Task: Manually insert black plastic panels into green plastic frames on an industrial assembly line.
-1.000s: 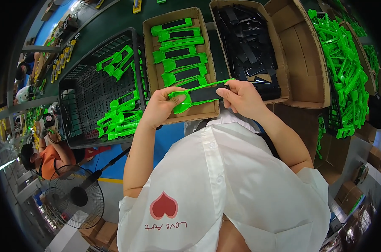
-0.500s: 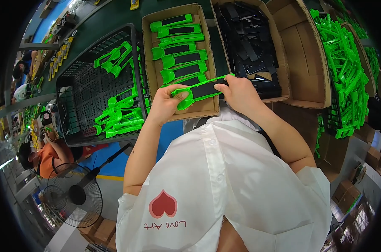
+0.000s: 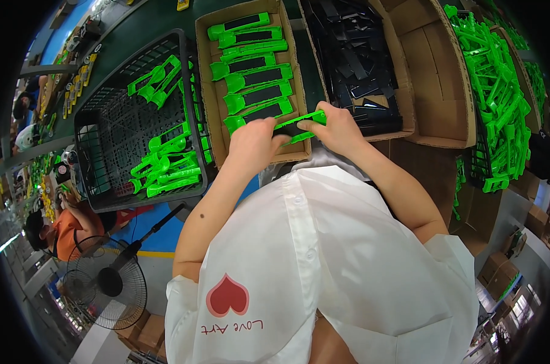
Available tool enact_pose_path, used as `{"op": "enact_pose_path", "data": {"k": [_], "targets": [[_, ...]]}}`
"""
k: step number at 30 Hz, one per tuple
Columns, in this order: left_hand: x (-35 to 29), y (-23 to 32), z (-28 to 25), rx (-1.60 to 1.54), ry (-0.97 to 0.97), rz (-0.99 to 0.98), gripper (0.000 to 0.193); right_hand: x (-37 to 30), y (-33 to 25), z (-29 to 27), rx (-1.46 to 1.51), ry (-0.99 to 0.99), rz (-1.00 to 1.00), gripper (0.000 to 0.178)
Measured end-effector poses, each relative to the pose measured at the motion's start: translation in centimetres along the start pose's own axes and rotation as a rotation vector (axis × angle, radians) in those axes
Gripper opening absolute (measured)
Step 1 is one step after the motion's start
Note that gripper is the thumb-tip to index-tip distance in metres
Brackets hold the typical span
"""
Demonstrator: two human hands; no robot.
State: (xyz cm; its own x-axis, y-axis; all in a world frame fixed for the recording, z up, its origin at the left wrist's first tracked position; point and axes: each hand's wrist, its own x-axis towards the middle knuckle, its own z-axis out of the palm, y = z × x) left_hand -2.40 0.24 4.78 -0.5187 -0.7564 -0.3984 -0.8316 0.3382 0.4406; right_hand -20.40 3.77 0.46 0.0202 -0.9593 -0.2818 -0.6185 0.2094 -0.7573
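Observation:
Both my hands hold one bright green plastic housing [image 3: 301, 119] with a dark flat panel [image 3: 292, 130] set inside its frame. My left hand [image 3: 253, 144] is closed around its left end and covers most of that end. Gripping the right end is my right hand [image 3: 340, 130], its thumb laid on the panel. The part is above the near end of a cardboard box [image 3: 300, 91], where similar green housings [image 3: 258, 79] with dark panels lie in a stacked row. Right of it, an open carton [image 3: 408, 103] holds many glossy dark panels [image 3: 347, 57].
To the left stands a black plastic crate [image 3: 187, 45] with several loose green housings [image 3: 165, 170]. A heap of green parts [image 3: 493, 97] rises at the far right. A standing fan [image 3: 108, 282] is at lower left, near a person in orange [image 3: 74, 224].
My left hand has moved over the housing, hiding the rounded end that showed before. The housing now looks more tilted, with less of its panel visible. The whole view has shifted slightly.

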Motion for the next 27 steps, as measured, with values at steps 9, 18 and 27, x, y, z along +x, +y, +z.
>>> {"op": "enact_pose_path", "data": {"k": [9,18,27], "targets": [[0.9,-1.2,1.4,-0.074,0.095,-0.023,0.021,-0.6,1.3,2.2,0.355,-0.209,-0.045,0.062],[1.7,-7.5,5.1,0.495,0.244,-0.192,0.068,3.9,5.1,-2.8,-0.413,0.16,0.14,0.036],[0.9,-11.9,-2.2,0.134,0.965,-0.023,0.018,1.6,10.9,-4.8,-0.415,0.203,0.183,0.024]]}}
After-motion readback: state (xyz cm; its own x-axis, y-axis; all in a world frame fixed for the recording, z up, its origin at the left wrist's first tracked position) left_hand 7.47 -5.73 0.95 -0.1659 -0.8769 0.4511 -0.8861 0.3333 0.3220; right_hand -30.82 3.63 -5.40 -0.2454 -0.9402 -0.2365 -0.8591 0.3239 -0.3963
